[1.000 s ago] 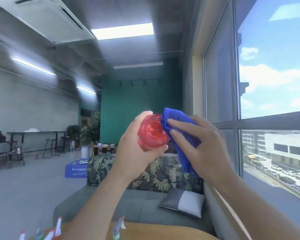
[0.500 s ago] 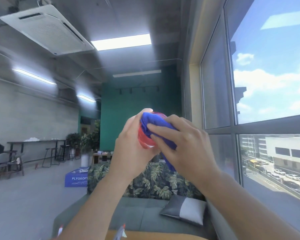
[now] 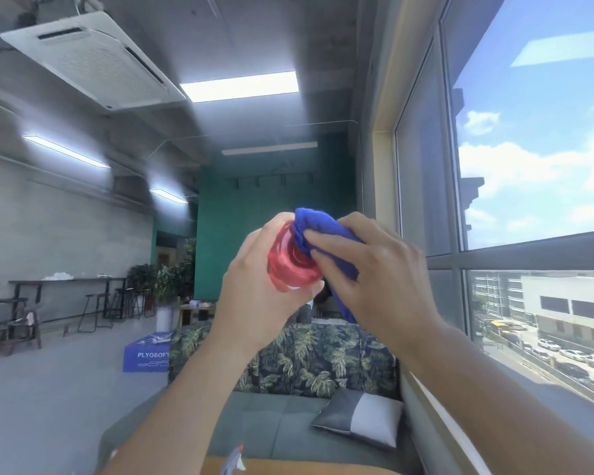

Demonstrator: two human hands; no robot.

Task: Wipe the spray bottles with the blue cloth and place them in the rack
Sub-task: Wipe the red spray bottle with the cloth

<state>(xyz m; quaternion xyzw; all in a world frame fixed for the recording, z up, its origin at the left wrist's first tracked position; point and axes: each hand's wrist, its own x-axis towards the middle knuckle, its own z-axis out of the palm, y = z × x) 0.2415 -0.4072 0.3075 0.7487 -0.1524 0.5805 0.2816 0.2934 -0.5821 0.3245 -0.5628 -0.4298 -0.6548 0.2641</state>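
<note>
I hold a red translucent spray bottle (image 3: 290,265) up at chest height, its round bottom facing me. My left hand (image 3: 254,296) grips the bottle around its body. My right hand (image 3: 371,269) holds the blue cloth (image 3: 318,231) and presses it against the upper right part of the bottle's bottom. The bottle's nozzle end is hidden behind my hands. At the lower edge, the white and red tip of another spray bottle (image 3: 234,461) pokes up above the wooden table (image 3: 288,467). The rack is out of view.
A grey sofa (image 3: 271,416) with a leaf-patterned back and a grey cushion (image 3: 360,419) lies beyond the table. Large windows (image 3: 528,166) run along the right. Far left stand a dark counter with stools (image 3: 93,303) and a blue box (image 3: 148,354) on the floor.
The cloth slid across the bottle's bottom to the left and then back toward the upper right. The view tilted up, so the bottles on the table dropped almost out of sight.
</note>
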